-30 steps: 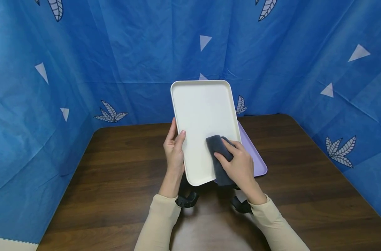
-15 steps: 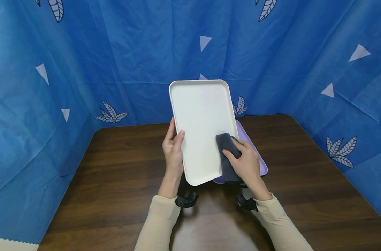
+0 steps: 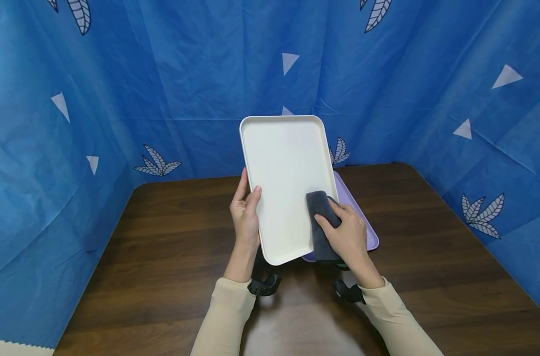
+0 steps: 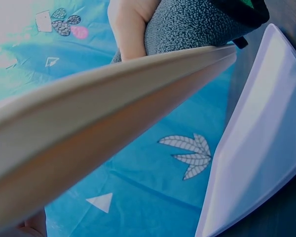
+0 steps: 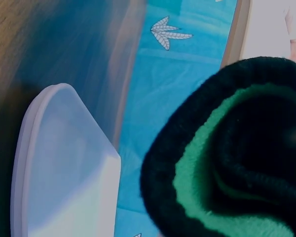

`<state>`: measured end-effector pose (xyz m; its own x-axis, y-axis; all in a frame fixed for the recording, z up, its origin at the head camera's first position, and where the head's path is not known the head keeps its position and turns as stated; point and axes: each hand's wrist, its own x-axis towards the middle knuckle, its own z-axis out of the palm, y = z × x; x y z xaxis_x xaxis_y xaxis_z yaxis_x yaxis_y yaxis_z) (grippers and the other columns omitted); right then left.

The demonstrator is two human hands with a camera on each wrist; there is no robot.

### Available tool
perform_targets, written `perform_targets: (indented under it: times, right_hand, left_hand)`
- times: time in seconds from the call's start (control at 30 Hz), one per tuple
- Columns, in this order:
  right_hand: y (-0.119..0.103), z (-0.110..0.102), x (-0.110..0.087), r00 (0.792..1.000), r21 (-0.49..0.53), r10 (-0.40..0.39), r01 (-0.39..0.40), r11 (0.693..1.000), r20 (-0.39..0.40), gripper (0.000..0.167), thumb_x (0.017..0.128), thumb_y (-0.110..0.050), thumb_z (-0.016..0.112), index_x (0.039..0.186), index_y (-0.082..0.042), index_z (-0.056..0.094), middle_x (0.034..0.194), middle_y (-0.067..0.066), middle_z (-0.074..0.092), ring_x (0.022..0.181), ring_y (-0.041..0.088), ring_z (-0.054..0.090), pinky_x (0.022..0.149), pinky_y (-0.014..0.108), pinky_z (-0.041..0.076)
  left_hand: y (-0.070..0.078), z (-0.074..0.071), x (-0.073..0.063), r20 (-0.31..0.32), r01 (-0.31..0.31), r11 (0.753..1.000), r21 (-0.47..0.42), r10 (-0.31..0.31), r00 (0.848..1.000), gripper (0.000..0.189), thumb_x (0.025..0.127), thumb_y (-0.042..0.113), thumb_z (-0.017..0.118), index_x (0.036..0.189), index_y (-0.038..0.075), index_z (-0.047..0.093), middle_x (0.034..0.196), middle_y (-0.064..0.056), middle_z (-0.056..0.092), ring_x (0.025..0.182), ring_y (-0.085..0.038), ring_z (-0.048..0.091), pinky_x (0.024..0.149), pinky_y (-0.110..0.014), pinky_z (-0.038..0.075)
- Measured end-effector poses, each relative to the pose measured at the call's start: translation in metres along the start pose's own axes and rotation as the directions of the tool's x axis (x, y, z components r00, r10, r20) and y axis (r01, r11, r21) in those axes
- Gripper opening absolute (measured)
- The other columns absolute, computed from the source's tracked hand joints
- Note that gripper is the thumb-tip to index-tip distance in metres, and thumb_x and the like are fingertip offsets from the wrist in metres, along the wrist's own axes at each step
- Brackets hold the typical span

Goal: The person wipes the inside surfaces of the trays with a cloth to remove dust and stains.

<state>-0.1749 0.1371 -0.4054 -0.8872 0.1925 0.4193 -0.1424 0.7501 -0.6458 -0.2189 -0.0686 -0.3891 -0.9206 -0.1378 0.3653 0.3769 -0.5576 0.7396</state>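
Observation:
A white rectangular tray (image 3: pixel 287 173) is held up and tilted, its inner face towards the head camera. My left hand (image 3: pixel 245 217) grips its left edge, thumb over the rim and fingers behind. My right hand (image 3: pixel 349 235) holds a folded dark grey cloth (image 3: pixel 321 225) against the tray's lower right edge. The right wrist view shows the green inner side of the cloth (image 5: pixel 192 173), rolled in a loop. Behind the white tray a purple tray (image 3: pixel 358 217) lies on the table, partly hidden. In the left wrist view the white tray (image 4: pixel 103 108) appears edge-on.
The brown wooden table (image 3: pixel 176 257) spreads out under both arms. A blue curtain (image 3: pixel 198 74) with leaf and triangle prints surrounds its back and sides. Each wrist carries a black strap (image 3: pixel 264 285) with a camera mount.
My right hand has moved the cloth a little to the right, to the white tray's edge, and then stayed nearly still. The white tray has shifted slightly left.

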Motion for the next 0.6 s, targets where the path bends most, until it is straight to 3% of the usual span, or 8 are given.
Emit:
perform_targets:
  times: [0.3, 0.6]
  right_hand:
    - [-0.007, 0.002, -0.007, 0.999, 0.002, -0.037, 0.037, 0.999, -0.01, 0.057, 0.081, -0.03, 0.08, 0.129, -0.005, 0.063, 0.112, 0.021, 0.065, 0.093, 0.035, 0.063, 0.069, 0.047, 0.05]
    - [-0.022, 0.011, -0.016, 0.99, 0.027, -0.143, 0.143, 0.989, -0.021, 0.056, 0.079, -0.027, 0.082, 0.127, -0.003, 0.065, 0.111, 0.019, 0.065, 0.087, 0.032, 0.064, 0.066, 0.045, 0.053]
  left_hand:
    - [-0.001, 0.0, 0.0, 0.0, -0.01, 1.0, -0.004, 0.01, 1.0, 0.057, 0.099, 0.004, 0.05, 0.153, 0.011, 0.033, 0.137, -0.007, 0.061, 0.105, -0.01, 0.068, 0.083, -0.025, 0.057]
    - [-0.001, 0.001, -0.001, -0.016, -0.002, 1.0, 0.006, 0.002, 1.0, 0.057, 0.099, 0.005, 0.052, 0.152, 0.014, 0.035, 0.135, -0.009, 0.061, 0.105, -0.011, 0.069, 0.083, -0.026, 0.058]
